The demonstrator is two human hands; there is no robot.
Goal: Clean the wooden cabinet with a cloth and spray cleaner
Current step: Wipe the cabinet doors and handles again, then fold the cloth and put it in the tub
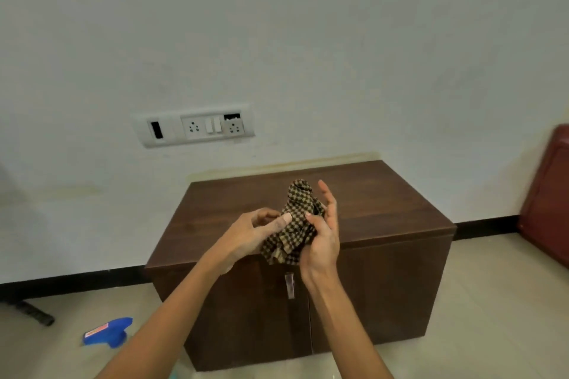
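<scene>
While I read the frame from its lower left, the first thing I meet is a black ridged object (34,314) on the pale floor (492,301); I cannot tell what it is. Just right of it lies the blue plastic spray bottle (107,332), on its side on the floor, well apart from both hands and touched by neither. Higher up, left of centre, a white switch-and-socket panel (194,127) sits on the wall.

At the middle of the frame my left hand (255,232) pinches the brown-and-cream checked cloth (297,224) between thumb and fingers. The cloth is bunched into a wad, held over the front edge of the dark brown wooden cabinet (385,200), and I cannot tell whether its lower folds touch the top. My right hand (323,232) clamps the other side with its thumb, the fingers standing nearly straight behind the fabric. Below them a small metal door handle (289,285) hangs on the cabinet front. A reddish-brown piece of furniture (551,194) cuts the right edge.

My judgement: the cloth is being gathered for wiping. I see no wet patch or streak on the wood, so whether any spray has gone on I cannot say. Wiping the top, front and sides appears to be left.
</scene>
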